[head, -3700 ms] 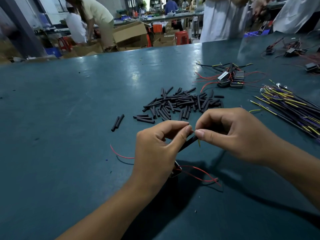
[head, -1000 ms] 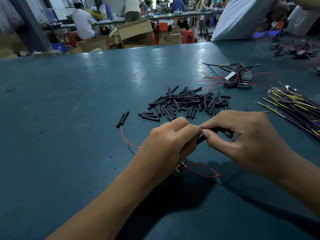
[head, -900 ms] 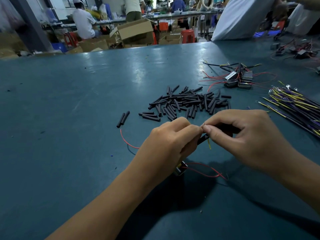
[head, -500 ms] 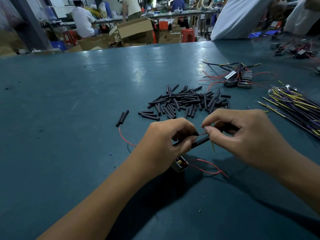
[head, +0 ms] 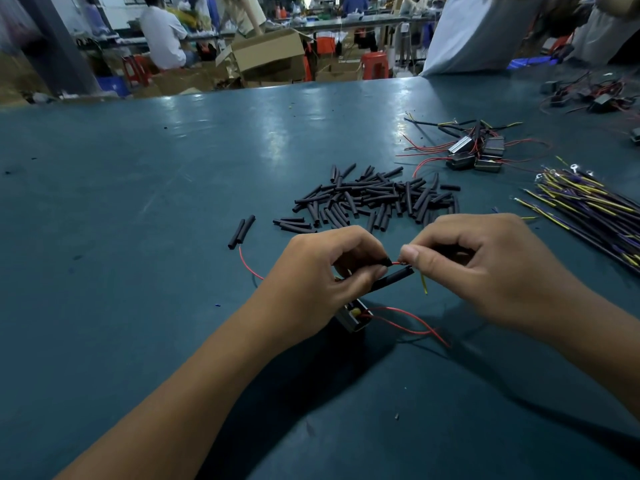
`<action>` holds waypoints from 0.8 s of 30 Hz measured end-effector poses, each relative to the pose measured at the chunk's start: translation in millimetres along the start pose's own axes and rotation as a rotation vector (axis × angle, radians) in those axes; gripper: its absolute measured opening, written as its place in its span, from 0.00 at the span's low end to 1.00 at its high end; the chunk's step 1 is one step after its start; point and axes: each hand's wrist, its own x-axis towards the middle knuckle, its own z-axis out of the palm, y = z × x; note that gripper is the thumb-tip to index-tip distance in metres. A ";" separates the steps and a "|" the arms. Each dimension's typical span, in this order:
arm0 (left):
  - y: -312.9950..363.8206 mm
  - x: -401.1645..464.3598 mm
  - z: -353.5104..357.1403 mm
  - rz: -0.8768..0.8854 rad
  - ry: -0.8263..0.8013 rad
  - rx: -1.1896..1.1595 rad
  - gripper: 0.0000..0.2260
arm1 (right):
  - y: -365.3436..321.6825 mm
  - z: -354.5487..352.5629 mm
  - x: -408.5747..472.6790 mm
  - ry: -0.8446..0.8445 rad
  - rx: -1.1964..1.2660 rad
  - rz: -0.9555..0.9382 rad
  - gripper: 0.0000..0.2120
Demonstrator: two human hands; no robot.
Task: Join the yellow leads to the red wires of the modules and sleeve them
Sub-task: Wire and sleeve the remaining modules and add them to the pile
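The left hand (head: 329, 271) pinches a short black rubber tube (head: 393, 277) and a thin red wire (head: 396, 262) between thumb and fingers. The right hand (head: 485, 265) pinches the other end of that red wire, right where the two hands almost meet. A thin yellow lead (head: 423, 284) hangs down from the right hand's fingers. The red wire looks like it belongs to the small grey box module (head: 355, 315), which sits on the bench just under the left hand, with more red wire looping off to the right.

I think the step now is joining the red wire to the yellow lead. To do it well, hold both bare tips side by side and twist them tight so they cannot pull apart. Keep the black tube close, then slide it over the twisted part until no metal shows. The wires are thin and bendy, so small, slow moves will work best.

The dark blue-green bench (head: 156, 202) has a pile of black tubes (head: 374, 199) in the middle and two black tubes (head: 241, 232) lying apart to the left. A bundle of yellow and purple leads (head: 588, 209) lies on the right. More grey modules with red wires (head: 474, 154) sit further back. Behind the bench the room is busy, with brown cardboard boxes (head: 270, 53), a red plastic stool (head: 374, 65) and people working at other tables.
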 end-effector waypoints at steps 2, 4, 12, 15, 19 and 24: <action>0.8 -0.3 0.1 0.003 -0.003 0.000 0.04 | 1.0 0.0 1.2 -0.002 0.019 0.038 0.10; 1.6 -0.6 -0.4 0.007 -0.005 0.002 0.04 | 2.4 0.0 1.5 -0.020 0.033 0.087 0.12; 3.9 -2.3 -2.5 -0.026 -0.031 -0.007 0.04 | -3.4 -2.7 4.9 -0.104 0.134 0.244 0.16; 4.0 -2.8 -3.3 -0.029 -0.044 -0.006 0.04 | -5.4 -3.1 4.8 -0.129 0.160 0.276 0.16; 3.3 -2.1 -3.3 -0.026 -0.037 -0.027 0.05 | -5.9 -5.0 5.0 -0.137 0.189 0.296 0.16; 0.7 -2.3 -4.0 -0.021 -0.036 -0.054 0.05 | -8.1 -2.5 5.7 -0.132 0.224 0.332 0.14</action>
